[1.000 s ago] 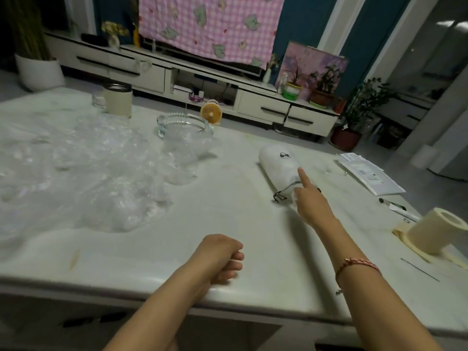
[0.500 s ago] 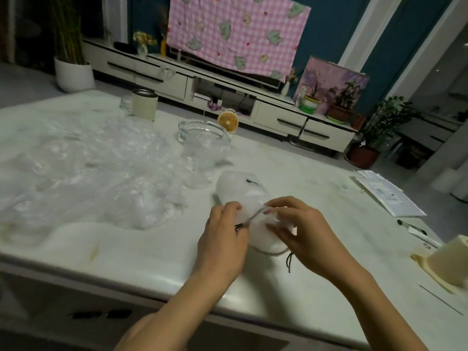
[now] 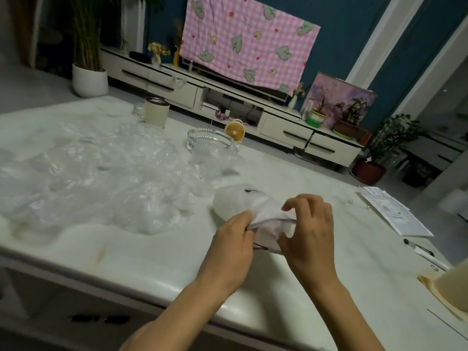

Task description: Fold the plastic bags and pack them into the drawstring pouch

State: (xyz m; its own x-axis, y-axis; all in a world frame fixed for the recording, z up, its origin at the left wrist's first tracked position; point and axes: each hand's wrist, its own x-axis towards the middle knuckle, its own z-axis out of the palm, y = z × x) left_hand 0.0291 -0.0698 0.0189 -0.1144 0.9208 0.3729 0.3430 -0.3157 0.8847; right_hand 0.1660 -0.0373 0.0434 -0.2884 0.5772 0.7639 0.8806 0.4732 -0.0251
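Opening of the drawstring pouch (image 3: 238, 202) appears to be the step in hand. The pouch lies on the counter (image 3: 157, 252) just ahead of the person, its closed end pointing to 11 o'clock and its mouth turned toward the body. The left grip (image 3: 231, 240) pinches the mouth's fabric at the 9 o'clock side. The right grip (image 3: 310, 233) has its fingers curled onto the fabric at the 3 o'clock side, so both are grasping the pouch and seem to draw its mouth apart. A dark cord (image 3: 260, 247) loops out beneath the mouth, between the two hands. The pouch's body looks plump, but what it holds cannot be told.

The plastic bags (image 3: 96, 178) lie in a loose, crumpled heap at 9 to 10 o'clock of the pouch, near it but apart. None looks folded, so the task seems to be at an early stage. A glass dish (image 3: 210, 144) at 12 o'clock also carries some clear film.

The next move likely calls for the mouth to be loosened wide enough to stay agape. One grip should then let go and reach toward 9 o'clock for a single bag. Thin film clings and springs back, so it will need flattening on the counter before any fold holds.
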